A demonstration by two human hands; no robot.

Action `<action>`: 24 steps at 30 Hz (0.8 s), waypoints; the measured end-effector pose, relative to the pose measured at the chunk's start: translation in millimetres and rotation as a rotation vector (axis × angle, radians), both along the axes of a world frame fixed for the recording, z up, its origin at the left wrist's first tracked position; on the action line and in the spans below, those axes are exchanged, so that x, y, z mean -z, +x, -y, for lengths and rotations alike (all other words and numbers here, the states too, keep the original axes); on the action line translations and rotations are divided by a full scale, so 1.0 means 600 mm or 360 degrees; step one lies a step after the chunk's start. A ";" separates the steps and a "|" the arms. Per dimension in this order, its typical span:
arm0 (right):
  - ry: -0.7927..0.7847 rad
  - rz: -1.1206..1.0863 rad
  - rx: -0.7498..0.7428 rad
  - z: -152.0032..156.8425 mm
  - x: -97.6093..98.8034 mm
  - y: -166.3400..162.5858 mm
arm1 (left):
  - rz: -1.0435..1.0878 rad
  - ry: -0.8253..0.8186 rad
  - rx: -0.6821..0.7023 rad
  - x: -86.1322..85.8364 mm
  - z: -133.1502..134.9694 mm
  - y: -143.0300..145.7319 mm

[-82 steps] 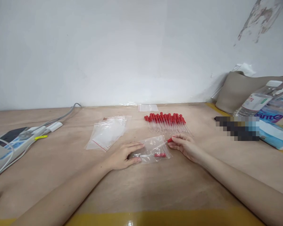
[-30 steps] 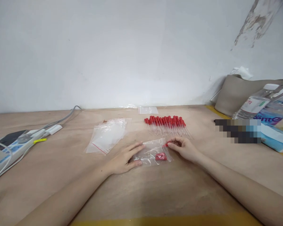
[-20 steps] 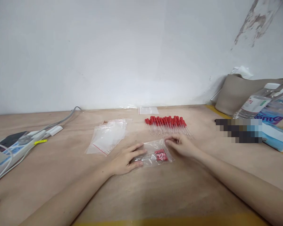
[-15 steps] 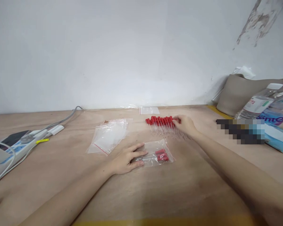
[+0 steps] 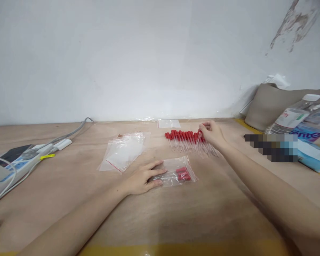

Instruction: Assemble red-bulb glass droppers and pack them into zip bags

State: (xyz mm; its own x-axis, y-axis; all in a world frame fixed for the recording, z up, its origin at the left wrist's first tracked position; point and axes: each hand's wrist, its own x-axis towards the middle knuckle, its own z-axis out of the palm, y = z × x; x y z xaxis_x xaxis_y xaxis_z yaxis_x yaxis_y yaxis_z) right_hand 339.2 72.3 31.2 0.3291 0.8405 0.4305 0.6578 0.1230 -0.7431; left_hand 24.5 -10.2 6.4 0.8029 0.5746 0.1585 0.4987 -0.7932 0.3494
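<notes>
My left hand (image 5: 145,177) lies with fingers spread over the end of a clear zip bag (image 5: 170,164). Inside that bag are a few red-bulbed droppers (image 5: 183,175), their bulbs toward the bag's red-lined opening on the right. My right hand (image 5: 212,133) is closed at the right part of a row of red-bulbed droppers (image 5: 182,135). It pinches one dropper (image 5: 200,134) by its bulb, with the thin clear stem slanting down over the row. The fingers partly cover that bulb.
A stack of zip bags (image 5: 125,151) lies left of my left hand, and another flat bag (image 5: 169,123) is by the wall. A power strip (image 5: 29,161) with cables is at the left. A bottle (image 5: 292,115), a grey-brown container (image 5: 266,106) and a blue pack (image 5: 314,154) stand at the right.
My right hand has moved slightly up and to the right, lifting a dropper at the row, whose stem now shows slanted. The left hand stays on the bag.
</notes>
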 end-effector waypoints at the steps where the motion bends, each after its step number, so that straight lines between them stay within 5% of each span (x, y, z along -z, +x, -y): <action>1: 0.0059 -0.0231 -0.0099 0.019 0.002 0.003 | 0.0005 -0.0001 -0.0002 0.000 0.000 0.000; 6: 0.0025 -0.1041 -0.0390 0.103 0.041 -0.006 | -0.0048 -0.0007 -0.0034 -0.003 0.002 0.002; 11: -0.0209 -0.1507 -0.0497 0.135 0.076 -0.046 | -0.0061 -0.0016 -0.0059 -0.006 0.004 0.002; 15: -0.0421 -0.1057 -0.0751 0.145 0.084 -0.069 | -0.0045 -0.0012 -0.0060 -0.007 0.005 0.002; 22: -0.0165 0.0086 -0.0946 0.142 0.089 -0.072 | -0.0100 -0.0017 -0.0069 -0.001 0.002 0.002; 24: -0.0172 0.0308 -0.0844 0.121 0.075 -0.060 | -0.0113 -0.0023 -0.0070 -0.002 0.002 0.001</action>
State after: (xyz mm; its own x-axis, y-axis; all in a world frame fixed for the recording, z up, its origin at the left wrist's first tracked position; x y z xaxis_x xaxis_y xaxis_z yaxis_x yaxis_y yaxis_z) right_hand 303.5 -0.3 -13.5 -0.2258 0.9116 0.3434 0.6521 0.4034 -0.6419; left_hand 25.3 -11.2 7.4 0.7857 0.6115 0.0935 0.5569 -0.7650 0.3235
